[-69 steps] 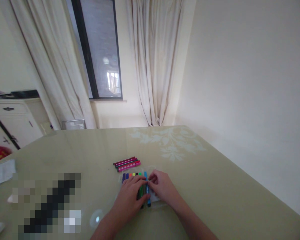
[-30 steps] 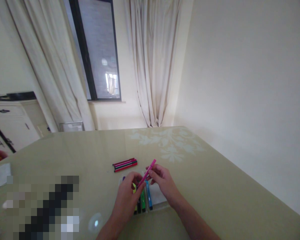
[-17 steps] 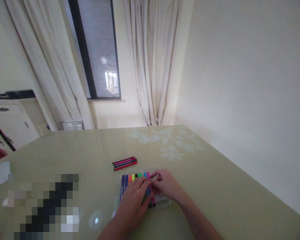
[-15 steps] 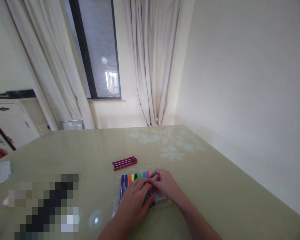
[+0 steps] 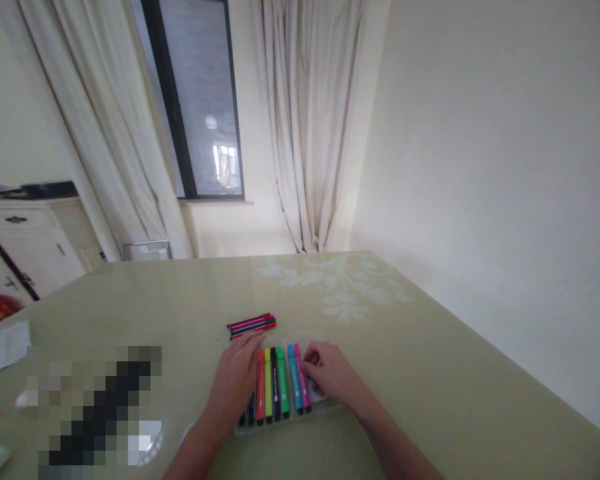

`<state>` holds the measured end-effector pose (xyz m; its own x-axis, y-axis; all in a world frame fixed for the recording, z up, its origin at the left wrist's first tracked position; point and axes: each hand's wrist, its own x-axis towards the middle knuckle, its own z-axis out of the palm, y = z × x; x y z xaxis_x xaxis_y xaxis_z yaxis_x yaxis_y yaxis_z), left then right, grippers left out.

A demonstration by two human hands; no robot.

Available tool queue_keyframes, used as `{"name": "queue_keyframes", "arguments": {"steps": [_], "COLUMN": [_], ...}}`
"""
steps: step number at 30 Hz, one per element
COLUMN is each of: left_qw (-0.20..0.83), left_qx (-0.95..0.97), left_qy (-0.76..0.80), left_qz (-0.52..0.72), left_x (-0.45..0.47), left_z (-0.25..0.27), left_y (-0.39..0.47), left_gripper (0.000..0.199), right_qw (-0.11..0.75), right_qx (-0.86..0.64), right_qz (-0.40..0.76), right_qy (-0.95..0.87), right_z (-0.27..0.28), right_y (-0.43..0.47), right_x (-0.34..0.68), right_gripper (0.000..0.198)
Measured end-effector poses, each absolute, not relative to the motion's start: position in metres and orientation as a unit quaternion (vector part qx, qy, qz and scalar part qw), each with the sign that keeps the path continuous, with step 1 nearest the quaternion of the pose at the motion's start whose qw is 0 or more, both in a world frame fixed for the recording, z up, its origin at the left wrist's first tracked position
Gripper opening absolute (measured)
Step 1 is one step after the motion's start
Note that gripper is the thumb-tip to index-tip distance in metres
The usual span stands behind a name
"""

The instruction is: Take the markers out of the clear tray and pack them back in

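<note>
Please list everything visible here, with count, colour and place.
Case: one, clear, central table.
Cased markers: eight visible, mixed colours, inside case.
Loose markers: four, reddish and dark, beyond case.
Table: one, greenish, foreground.
Paper: one, white, table's left.
Pixelated patch: one, darkish, lower left.
Red object: one, left edge.
Black object: one, atop cabinet.
Cabinet: one, whitish, far left.
Window: one, greyish, background.
Curtains: two, cream, flanking window.
Wall: one, pale, right.
Left hand: one, bare, over case's left.
Right hand: one, bare, beside pink marker.

The light is soft, with bright reflections in the window (image 5: 203,87).
</note>
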<state>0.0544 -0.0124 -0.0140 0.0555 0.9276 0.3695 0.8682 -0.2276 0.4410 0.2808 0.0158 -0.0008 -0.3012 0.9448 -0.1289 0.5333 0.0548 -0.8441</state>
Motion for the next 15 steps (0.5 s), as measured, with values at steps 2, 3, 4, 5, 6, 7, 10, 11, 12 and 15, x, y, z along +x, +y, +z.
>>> {"name": "queue_keyframes", "arguments": {"steps": [2,3,4,5,6,7,10,11,12,15], "left_qw": [0.008,-0.006,-0.016,-0.023,-0.029,-0.033,-0.042,-0.047,-0.053,-0.018], "left_qx": [0.692,0.682,0.675,0.671,0.667,0.664,0.647,0.640,0.632,0.624], "left_qy": [0.674,0.691,0.703,0.711,0.718,0.724,0.742,0.746,0.750,0.726], "left_qz": [0.258,0.240,0.222,0.208,0.197,0.187,0.172,0.175,0.187,0.290], "left_x": [0.035,0.028,0.023,0.020,0.018,0.018,0.016,0.015,0.015,0.022], "left_z": [-0.017,-0.019,-0.020,-0.020,-0.020,-0.020,-0.016,-0.015,-0.012,-0.005], "left_y": [-0.006,-0.004,-0.004,-0.005,-0.005,-0.007,-0.009,-0.010,-0.010,-0.010], "left_gripper": [0.049,0.050,0.048,0.045,0.042,0.039,0.031,0.029,0.028,0.025], "right_qw": [0.247,0.249,0.251,0.253,0.254,0.256,0.268,0.273,0.279,0.313], "right_qx": [-0.536,-0.534,-0.532,-0.530,-0.529,-0.528,-0.526,-0.525,-0.523,-0.502], "right_qz": [0.416,0.413,0.412,0.414,0.416,0.414,0.369,0.348,0.331,0.331], "right_qy": [-0.692,-0.694,-0.696,-0.696,-0.695,-0.696,-0.719,-0.727,-0.734,-0.735], "right_z": [-0.001,-0.002,-0.003,-0.004,-0.005,-0.006,-0.006,-0.004,-0.003,0.001], "right_y": [0.016,0.016,0.016,0.016,0.017,0.017,0.018,0.018,0.018,0.016], "right_x": [0.281,0.282,0.282,0.282,0.282,0.283,0.283,0.282,0.281,0.277], "right_gripper": [0.009,0.010,0.011,0.012,0.014,0.015,0.013,0.012,0.010,0.009]}}
